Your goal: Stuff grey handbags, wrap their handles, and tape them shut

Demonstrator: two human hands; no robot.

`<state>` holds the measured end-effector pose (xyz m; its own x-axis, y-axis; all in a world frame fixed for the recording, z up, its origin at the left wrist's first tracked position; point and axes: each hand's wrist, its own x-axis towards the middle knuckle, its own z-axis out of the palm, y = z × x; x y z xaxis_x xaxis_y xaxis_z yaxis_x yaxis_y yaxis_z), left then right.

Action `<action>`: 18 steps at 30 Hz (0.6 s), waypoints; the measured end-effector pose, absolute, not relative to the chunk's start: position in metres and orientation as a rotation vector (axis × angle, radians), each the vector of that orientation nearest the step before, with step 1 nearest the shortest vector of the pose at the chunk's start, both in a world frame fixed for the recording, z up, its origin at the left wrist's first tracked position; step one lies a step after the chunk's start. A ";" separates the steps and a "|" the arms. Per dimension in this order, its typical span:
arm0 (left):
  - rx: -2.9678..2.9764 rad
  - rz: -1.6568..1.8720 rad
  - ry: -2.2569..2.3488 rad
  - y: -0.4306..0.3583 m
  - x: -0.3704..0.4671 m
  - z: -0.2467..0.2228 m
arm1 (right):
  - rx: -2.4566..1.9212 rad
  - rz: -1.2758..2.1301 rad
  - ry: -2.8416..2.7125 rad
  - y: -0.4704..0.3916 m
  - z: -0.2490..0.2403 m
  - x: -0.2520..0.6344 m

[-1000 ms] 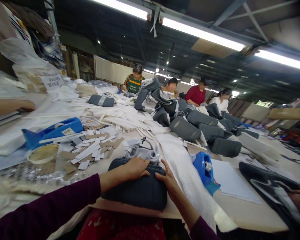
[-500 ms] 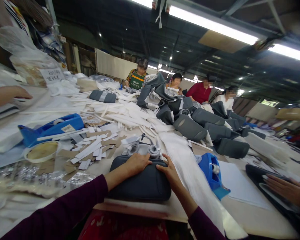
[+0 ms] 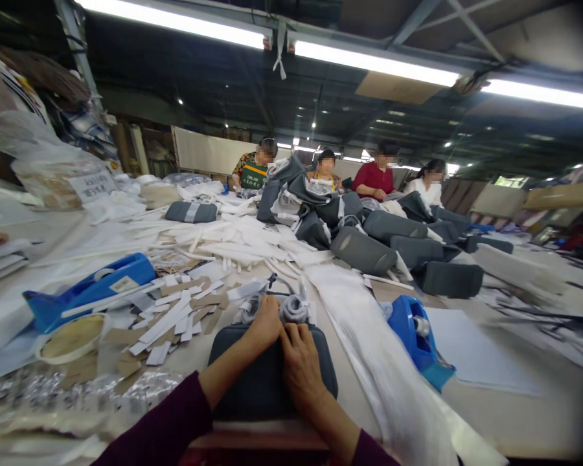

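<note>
A dark grey padded case lies at the table's front edge, close to my body. Two rolled grey straps or cords stand at its far edge. My left hand reaches over the case, its fingers bent down between the rolls. Against it, on the far part of the case, rests my right hand with fingers curled and close together. What the fingertips of both hands pinch, if anything, is too hidden to tell.
Blue tape dispensers stand left and right. Card strips lie left of the case, a white cloth strip right. Grey cases are piled beyond; several people work at the far side.
My right hand has moved left from the case's right side to meet my left hand. Fingers of both hands have drawn together. The neighbours' hands at both sides have left the view.
</note>
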<state>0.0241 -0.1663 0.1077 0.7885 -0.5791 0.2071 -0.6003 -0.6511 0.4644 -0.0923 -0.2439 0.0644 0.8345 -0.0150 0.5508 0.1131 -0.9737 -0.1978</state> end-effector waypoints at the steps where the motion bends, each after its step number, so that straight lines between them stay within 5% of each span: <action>1: 2.479 0.045 -0.870 -0.175 0.031 0.112 | -2.791 -0.839 -0.073 -0.244 0.065 -0.094; 13: 2.571 0.041 -0.832 -0.208 0.064 0.104 | -2.389 -0.799 -0.048 -0.306 0.122 -0.006; 18: 2.562 -0.037 -0.731 -0.212 0.068 0.097 | -2.730 -0.169 -0.510 -0.304 0.154 0.094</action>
